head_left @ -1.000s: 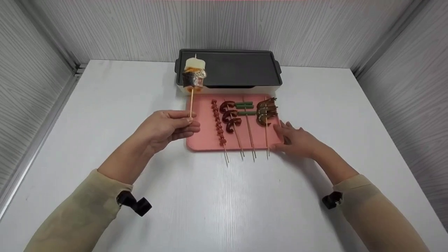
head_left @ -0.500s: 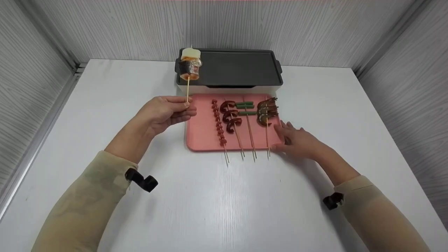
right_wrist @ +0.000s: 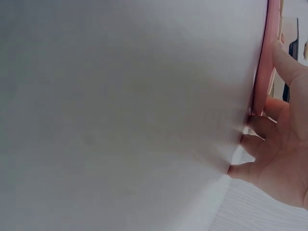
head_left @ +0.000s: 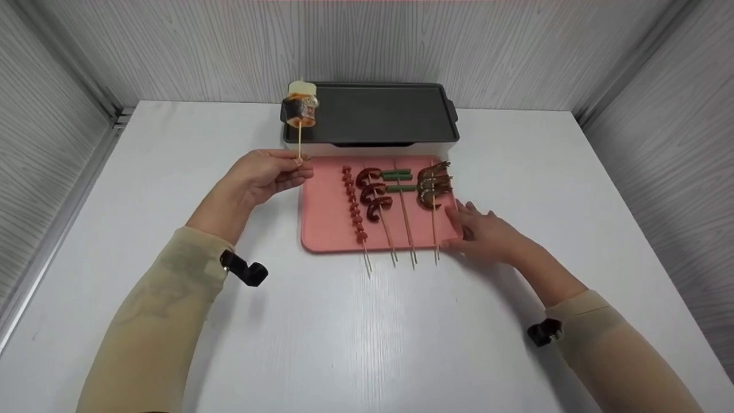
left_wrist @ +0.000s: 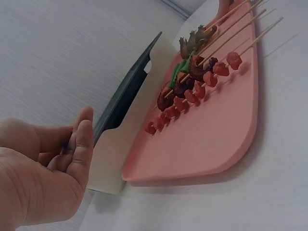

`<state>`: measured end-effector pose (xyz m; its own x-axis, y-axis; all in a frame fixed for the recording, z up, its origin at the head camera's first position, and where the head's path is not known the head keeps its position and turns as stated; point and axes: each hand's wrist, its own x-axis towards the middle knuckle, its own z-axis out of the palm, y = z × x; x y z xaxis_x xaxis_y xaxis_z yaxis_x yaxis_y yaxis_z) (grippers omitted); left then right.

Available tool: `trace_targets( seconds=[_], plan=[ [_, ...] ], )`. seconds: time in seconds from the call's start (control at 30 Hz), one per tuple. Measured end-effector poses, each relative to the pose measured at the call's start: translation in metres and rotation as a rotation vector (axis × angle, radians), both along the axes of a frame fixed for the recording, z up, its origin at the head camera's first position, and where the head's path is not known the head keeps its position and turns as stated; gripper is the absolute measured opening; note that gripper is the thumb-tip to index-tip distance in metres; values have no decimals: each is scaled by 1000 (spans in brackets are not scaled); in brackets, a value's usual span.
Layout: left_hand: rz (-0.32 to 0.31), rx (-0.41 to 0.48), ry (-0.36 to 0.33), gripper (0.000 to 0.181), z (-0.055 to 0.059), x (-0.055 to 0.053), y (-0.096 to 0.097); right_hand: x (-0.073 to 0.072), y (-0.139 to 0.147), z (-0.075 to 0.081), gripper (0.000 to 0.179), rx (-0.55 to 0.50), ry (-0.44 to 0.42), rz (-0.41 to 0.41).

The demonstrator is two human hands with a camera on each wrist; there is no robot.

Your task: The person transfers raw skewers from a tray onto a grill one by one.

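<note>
My left hand point(head_left: 266, 178) pinches the bare stick of a thick skewer point(head_left: 301, 110) between thumb and fingers and holds it upright. A white piece tops the skewer, above an orange layer and a dark, shiny band. In the head view its food overlaps the left end of the black grill plate point(head_left: 378, 115). My right hand point(head_left: 484, 232) rests at the right edge of the pink tray point(head_left: 327, 229), thumb and forefinger touching the rim. In the right wrist view its other fingertips stand on the table. The left wrist view shows the left hand point(left_wrist: 53, 168) with its skewer hidden.
On the tray lie a skewer of small red pieces point(head_left: 354, 206), one with dark red curled pieces point(head_left: 375, 192), one with green stalks point(head_left: 398, 175) and one with shrimp point(head_left: 434, 186). Their sticks overhang the front rim. The grill's white base point(head_left: 367, 150) stands right behind the tray.
My left hand has moved up and slightly left with the skewer, away from above the tray toward the grill's left end. The right hand stays at the tray's edge.
</note>
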<state>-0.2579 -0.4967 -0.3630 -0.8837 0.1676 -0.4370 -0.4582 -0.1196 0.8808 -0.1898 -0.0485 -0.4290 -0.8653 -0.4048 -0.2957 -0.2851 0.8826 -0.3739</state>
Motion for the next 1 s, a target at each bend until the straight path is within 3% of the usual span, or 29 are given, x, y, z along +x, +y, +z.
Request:
trace_targets(
  seconds=[0.5, 1.0],
  plan=[
    [1, -16, -34, 42, -15, -23, 2, 1, 0, 0, 92, -30, 10, 10],
    [26, -23, -63, 41, -18, -24, 6, 1, 0, 1, 94, -27, -4, 0]
  ],
)
